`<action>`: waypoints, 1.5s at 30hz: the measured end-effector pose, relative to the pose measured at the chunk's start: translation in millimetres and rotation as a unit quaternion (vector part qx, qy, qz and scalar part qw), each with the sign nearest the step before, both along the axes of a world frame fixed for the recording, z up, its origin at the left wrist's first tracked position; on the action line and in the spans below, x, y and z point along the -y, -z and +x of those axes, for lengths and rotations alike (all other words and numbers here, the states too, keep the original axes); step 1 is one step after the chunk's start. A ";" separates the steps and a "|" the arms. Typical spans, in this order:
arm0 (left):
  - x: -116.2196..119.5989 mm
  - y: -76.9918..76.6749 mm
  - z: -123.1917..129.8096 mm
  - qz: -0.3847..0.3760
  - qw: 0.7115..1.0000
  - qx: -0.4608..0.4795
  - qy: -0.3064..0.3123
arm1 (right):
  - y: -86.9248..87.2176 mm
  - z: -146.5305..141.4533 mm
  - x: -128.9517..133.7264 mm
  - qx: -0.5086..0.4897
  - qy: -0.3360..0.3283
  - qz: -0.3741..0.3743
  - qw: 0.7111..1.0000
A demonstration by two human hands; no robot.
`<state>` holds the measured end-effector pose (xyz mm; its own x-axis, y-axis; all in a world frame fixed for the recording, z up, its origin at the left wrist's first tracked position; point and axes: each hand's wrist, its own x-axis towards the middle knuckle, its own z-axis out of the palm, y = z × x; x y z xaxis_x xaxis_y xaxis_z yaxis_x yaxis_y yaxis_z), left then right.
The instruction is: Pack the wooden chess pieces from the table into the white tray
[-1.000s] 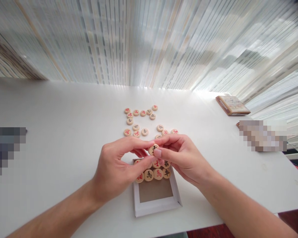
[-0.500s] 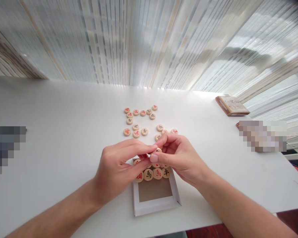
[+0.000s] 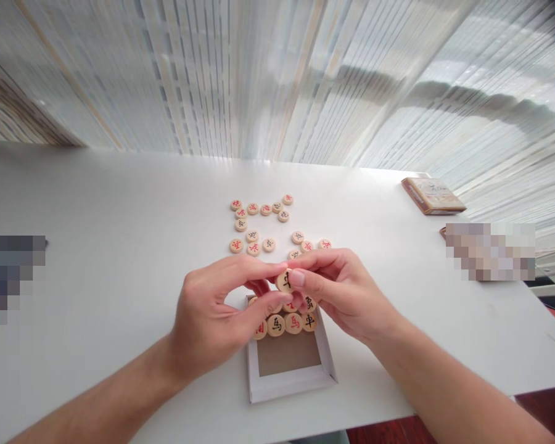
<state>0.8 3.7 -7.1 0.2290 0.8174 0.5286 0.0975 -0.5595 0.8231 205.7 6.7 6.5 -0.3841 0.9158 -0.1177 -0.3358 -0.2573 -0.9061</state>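
Between my two hands is a round wooden xiangqi piece [image 3: 283,282], its black character facing up toward me. My right hand [image 3: 346,290] pinches it with the thumb over its face. The index fingertip and thumb of my left hand [image 3: 217,308] touch its upper and lower edges. Below them lies a shallow white open box [image 3: 289,393] with a brown bottom. Xiangqi pieces fill rows in its far part; the nearest row shows a black-marked piece [image 3: 276,325] and a red-marked piece [image 3: 293,323]. My fingers partly cover the row behind.
Several loose xiangqi pieces [image 3: 253,209] lie scattered on the white table [image 3: 120,246] beyond my hands, with another group [image 3: 306,246] just past my right fingers. A flat box [image 3: 435,195] rests at the far right, near a blurred-out item [image 3: 490,251]. Striped curtains [image 3: 259,80] hang behind.
The held piece has turned so its black character shows more fully. My left thumb has moved down, widening the gap from its index finger, and my right thumb has slid onto the piece's face.
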 end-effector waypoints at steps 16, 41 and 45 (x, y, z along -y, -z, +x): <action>-0.4 2.8 -2.4 -0.025 0.999 0.044 0.017 | 0.7 1.0 0.7 -0.030 -0.020 0.007 0.999; -5.5 3.2 1.1 -0.026 0.999 0.042 -0.021 | 5.0 -5.5 0.4 0.017 0.069 0.083 0.994; -3.9 4.9 1.6 -0.075 0.995 0.069 -0.016 | 4.4 -6.0 1.2 0.033 0.078 0.090 0.992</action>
